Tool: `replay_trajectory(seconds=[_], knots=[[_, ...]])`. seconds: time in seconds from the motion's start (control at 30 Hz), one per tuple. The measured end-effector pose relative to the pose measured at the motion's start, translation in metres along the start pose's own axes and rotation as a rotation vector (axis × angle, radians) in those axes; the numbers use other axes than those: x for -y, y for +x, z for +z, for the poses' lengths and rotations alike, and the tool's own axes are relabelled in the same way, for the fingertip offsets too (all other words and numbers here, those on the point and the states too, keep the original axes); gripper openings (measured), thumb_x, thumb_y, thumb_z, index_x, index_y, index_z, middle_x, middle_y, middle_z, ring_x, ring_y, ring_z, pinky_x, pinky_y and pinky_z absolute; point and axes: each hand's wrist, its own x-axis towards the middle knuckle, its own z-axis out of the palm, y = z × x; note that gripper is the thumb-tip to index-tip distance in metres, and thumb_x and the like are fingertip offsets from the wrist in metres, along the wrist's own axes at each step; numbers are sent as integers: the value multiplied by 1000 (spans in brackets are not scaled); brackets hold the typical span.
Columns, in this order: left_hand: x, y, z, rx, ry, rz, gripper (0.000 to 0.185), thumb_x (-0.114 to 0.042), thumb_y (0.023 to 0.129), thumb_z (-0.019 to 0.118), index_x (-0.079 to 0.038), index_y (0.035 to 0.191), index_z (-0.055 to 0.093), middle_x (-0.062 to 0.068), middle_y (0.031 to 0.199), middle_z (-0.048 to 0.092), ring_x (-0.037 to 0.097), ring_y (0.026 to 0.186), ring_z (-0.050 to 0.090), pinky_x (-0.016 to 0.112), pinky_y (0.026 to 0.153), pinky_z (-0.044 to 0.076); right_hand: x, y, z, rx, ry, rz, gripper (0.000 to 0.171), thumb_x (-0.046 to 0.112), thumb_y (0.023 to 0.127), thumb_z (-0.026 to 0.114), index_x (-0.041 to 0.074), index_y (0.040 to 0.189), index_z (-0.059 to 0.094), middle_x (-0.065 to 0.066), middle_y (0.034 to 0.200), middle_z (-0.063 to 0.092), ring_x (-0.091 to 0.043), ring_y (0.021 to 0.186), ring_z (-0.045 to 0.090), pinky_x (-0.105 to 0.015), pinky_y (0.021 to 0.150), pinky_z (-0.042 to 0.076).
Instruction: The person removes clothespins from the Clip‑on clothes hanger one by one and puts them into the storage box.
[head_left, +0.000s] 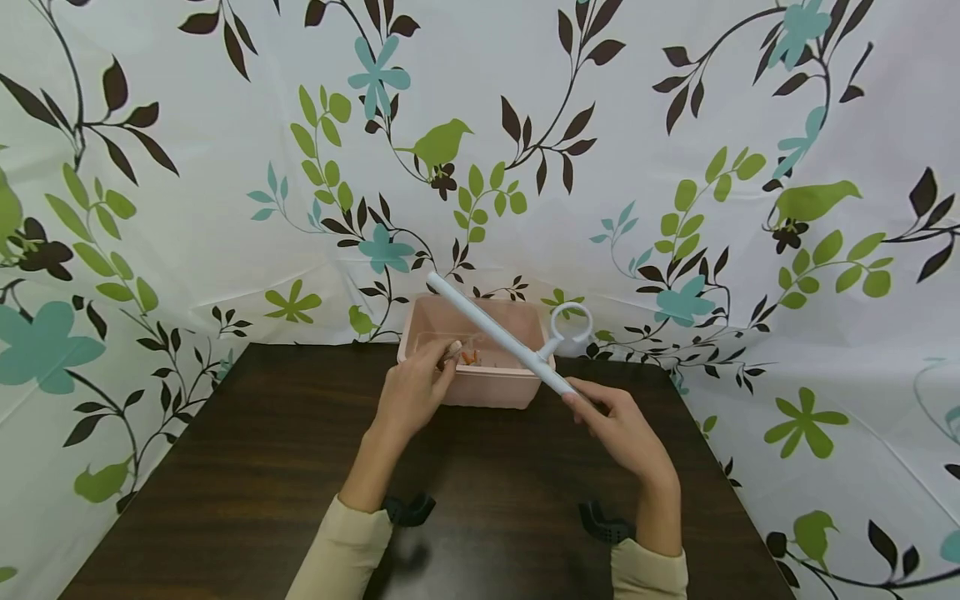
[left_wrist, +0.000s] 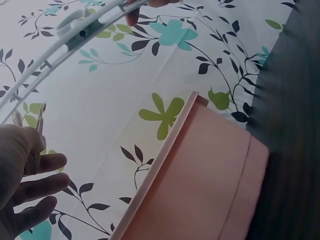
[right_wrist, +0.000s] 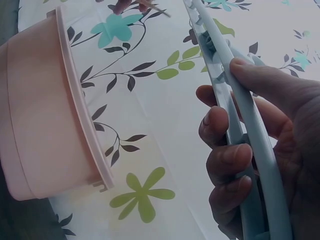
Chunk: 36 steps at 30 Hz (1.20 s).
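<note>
A pale blue rod (head_left: pixel 495 333) with a ring hook (head_left: pixel 572 323) slants over a pink plastic bin (head_left: pixel 480 387) at the far edge of the dark table (head_left: pixel 225 467). My right hand (head_left: pixel 581 400) grips the rod's near end; in the right wrist view the fingers (right_wrist: pixel 227 160) curl round the rod (right_wrist: pixel 240 100). My left hand (head_left: pixel 450 350) reaches over the bin's near rim and pinches a small clip (left_wrist: pixel 39 127). More orange clips (head_left: pixel 470 357) lie inside the bin. The left wrist view shows the rod (left_wrist: pixel 75 37) above the hand (left_wrist: pixel 30 165) and the bin's wall (left_wrist: pixel 200 180).
A floral curtain (head_left: pixel 187 208) hangs close behind and beside the table. Two small black pieces (head_left: pixel 408 508) (head_left: pixel 603 525) sit on the tabletop near my sleeves. The table's near and left parts are bare dark wood.
</note>
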Motion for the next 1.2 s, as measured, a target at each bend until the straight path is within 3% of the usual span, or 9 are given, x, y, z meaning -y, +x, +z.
replay_trajectory(seconds=[0.13, 0.23, 0.37, 0.43, 0.5, 0.6, 0.8, 1.0, 1.2], knots=[[2, 15, 2, 65, -27, -31, 32, -14, 112, 56, -14, 144, 61, 9, 124, 70, 24, 92, 63, 43, 67, 54, 0, 0, -1, -17, -9, 1, 36, 34, 109, 66, 18, 141, 72, -8, 85, 68, -17, 67, 58, -34, 62, 55], [2, 27, 3, 120, -72, -94, 39, -21, 116, 45, -12, 153, 52, 11, 125, 67, 27, 101, 63, 48, 80, 55, 0, 1, -1, -16, -12, 2, 36, 33, 110, 66, 17, 141, 72, -7, 85, 68, -19, 69, 60, -35, 63, 55], [2, 39, 6, 184, -110, -173, 48, -35, 119, 33, -12, 159, 47, 16, 143, 63, 35, 128, 63, 58, 104, 52, 0, 0, -1, -9, -9, 12, 36, 34, 110, 66, 18, 142, 72, -13, 87, 69, -17, 69, 59, -36, 64, 56], [2, 45, 7, 198, -94, -167, 49, -38, 119, 30, -10, 155, 50, 18, 144, 62, 38, 132, 61, 60, 107, 50, 0, -1, -1, -10, -9, 15, 36, 35, 110, 66, 19, 141, 71, -13, 88, 69, -16, 69, 59, -35, 64, 56], [2, 51, 10, 192, -60, -140, 45, -35, 120, 33, -8, 149, 55, 19, 135, 64, 37, 122, 64, 58, 100, 53, 0, -1, -1, -17, -11, 19, 36, 36, 109, 66, 20, 141, 72, -12, 87, 69, -16, 68, 59, -34, 63, 55], [5, 60, 15, 174, 11, -97, 31, -28, 118, 45, -5, 131, 62, 15, 109, 63, 31, 92, 61, 48, 76, 52, 1, -2, -1, -20, -14, 16, 37, 37, 109, 66, 20, 141, 72, -9, 87, 69, -16, 68, 59, -32, 62, 55], [11, 70, 24, 157, 61, -71, 17, -25, 110, 66, -10, 107, 74, 9, 97, 75, 23, 74, 64, 33, 58, 43, 1, -2, -1, -16, 3, 13, 35, 36, 109, 66, 22, 141, 72, -11, 88, 69, -19, 71, 61, -35, 64, 56], [20, 74, 34, 114, 67, -71, 20, -27, 103, 77, -13, 117, 80, 7, 98, 82, 18, 54, 51, 30, 48, 31, 0, -1, -3, -14, 4, -1, 36, 36, 110, 65, 21, 142, 71, -13, 89, 69, -19, 71, 60, -35, 64, 56], [27, 75, 41, 113, 53, -72, 26, -26, 100, 80, -16, 124, 80, 7, 105, 83, 17, 51, 50, 30, 47, 30, 0, -1, -6, -25, -5, 5, 36, 36, 109, 66, 21, 141, 71, -9, 88, 68, -18, 72, 60, -34, 64, 55]])
